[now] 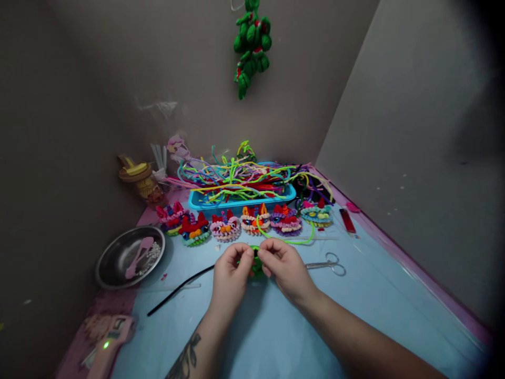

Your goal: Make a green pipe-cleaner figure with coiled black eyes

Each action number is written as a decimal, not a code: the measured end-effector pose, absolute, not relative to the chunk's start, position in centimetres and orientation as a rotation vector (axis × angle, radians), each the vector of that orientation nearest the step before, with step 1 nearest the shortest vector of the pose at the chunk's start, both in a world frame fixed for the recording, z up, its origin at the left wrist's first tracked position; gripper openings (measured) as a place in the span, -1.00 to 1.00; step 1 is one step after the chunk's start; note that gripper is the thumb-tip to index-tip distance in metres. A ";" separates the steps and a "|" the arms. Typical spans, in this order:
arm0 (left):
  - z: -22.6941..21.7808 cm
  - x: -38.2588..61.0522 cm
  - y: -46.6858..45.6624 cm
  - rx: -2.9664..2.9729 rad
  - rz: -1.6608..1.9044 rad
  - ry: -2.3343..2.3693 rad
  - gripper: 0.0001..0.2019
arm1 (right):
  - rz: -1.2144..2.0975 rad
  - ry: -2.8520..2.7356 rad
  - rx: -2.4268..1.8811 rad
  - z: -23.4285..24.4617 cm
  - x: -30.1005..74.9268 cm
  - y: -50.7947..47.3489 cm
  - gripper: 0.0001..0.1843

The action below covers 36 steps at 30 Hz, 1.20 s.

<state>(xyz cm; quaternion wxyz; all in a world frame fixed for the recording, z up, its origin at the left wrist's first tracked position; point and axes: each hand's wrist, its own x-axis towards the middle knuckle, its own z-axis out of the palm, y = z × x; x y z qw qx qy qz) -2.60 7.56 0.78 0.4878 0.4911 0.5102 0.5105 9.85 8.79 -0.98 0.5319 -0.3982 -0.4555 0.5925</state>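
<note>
My left hand and my right hand meet over the light blue table top, fingers pinched together on a small green pipe-cleaner coil. A lime green pipe cleaner runs from the coil up toward the finished pieces. A black pipe cleaner lies on the table to the left of my left hand. Silver scissors rest just right of my right hand.
A row of several colourful pipe-cleaner faces stands behind my hands. A blue tray piled with loose pipe cleaners sits at the back. A metal bowl is at left, a pink glue gun near left, a red lighter at right.
</note>
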 end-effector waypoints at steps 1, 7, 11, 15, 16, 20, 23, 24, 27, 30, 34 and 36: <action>0.8 -2.6 7.6 1.194 1.241 1.238 -0.79 | 1.418 -1.086 -0.948 -1.0 9.8 8.8 -0.80; 0.7 -2.6 7.4 1.203 1.246 1.238 -0.79 | 1.421 -1.097 -0.917 -1.6 9.8 8.8 -0.79; 0.7 -2.6 7.4 1.199 1.262 1.230 -0.80 | 1.418 -1.079 -0.899 -1.8 9.7 8.6 -0.79; 0.6 -2.5 7.4 1.202 1.265 1.234 -0.80 | 1.420 -1.064 -0.890 -1.7 9.7 8.6 -0.80; 0.6 -2.5 7.4 1.202 1.267 1.236 -0.81 | 1.419 -1.065 -0.891 -1.7 9.7 8.6 -0.80; 0.5 -2.6 7.3 1.202 1.268 1.231 -0.81 | 1.419 -1.075 -0.896 -1.5 9.7 8.7 -0.80; 0.5 -2.6 7.2 1.197 1.264 1.222 -0.81 | 1.419 -1.073 -0.893 -1.5 9.7 8.7 -0.80; 0.5 -2.6 7.2 1.196 1.264 1.221 -0.81 | 1.417 -1.073 -0.892 -1.5 9.7 8.7 -0.80; 0.5 -2.6 7.3 1.194 1.269 1.220 -0.80 | 1.420 -1.075 -0.892 -1.4 9.6 8.6 -0.79; 0.6 -2.6 7.3 1.194 1.272 1.221 -0.80 | 1.427 -1.065 -0.894 -1.4 9.6 8.6 -0.79; 0.8 -2.5 7.3 1.195 1.277 1.228 -0.80 | 1.431 -1.052 -0.896 -1.5 9.6 8.6 -0.79; 0.9 -2.5 7.2 1.188 1.276 1.227 -0.80 | 1.428 -1.066 -0.896 -1.5 9.6 8.6 -0.80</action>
